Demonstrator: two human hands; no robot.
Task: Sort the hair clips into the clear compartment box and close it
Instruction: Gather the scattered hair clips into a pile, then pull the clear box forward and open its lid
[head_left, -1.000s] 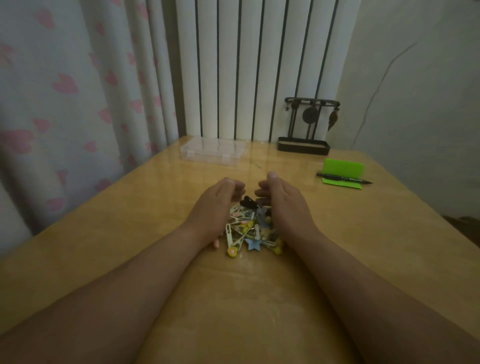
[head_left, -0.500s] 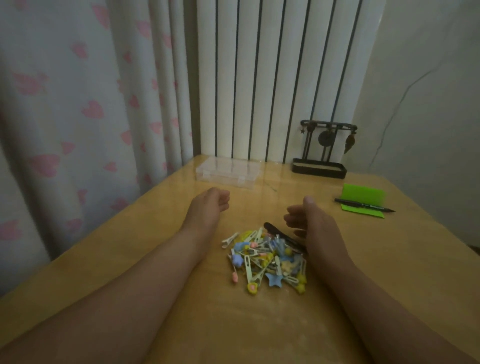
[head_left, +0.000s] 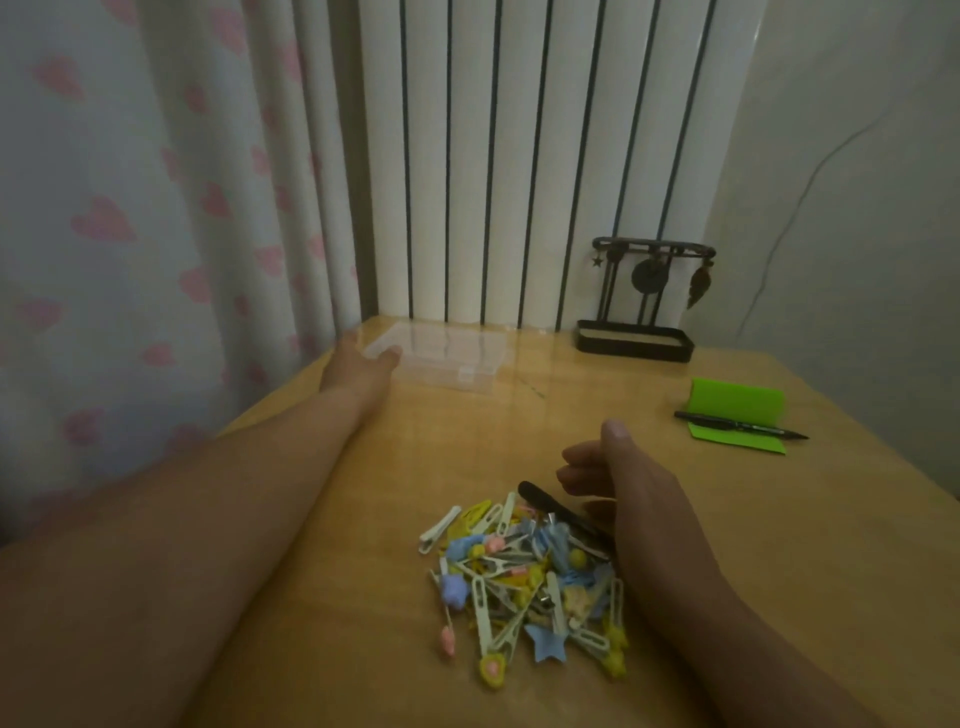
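While the clear compartment box (head_left: 447, 358) lies at the table's (head_left: 467, 431) far left edge, apparently closed, I log the step as fetching it. Left hand (head_left: 358, 364) is at its near corner, fingers loose, gripping nothing I can make out. Right hand (head_left: 623, 488) rests beside the hair clips (head_left: 524, 582), loosely curled, empty. Next, I judge: draw the box close and unlatch it. Box: thin glossy plastic. Clips: a tangled heap of slim pastel bars with star charms.
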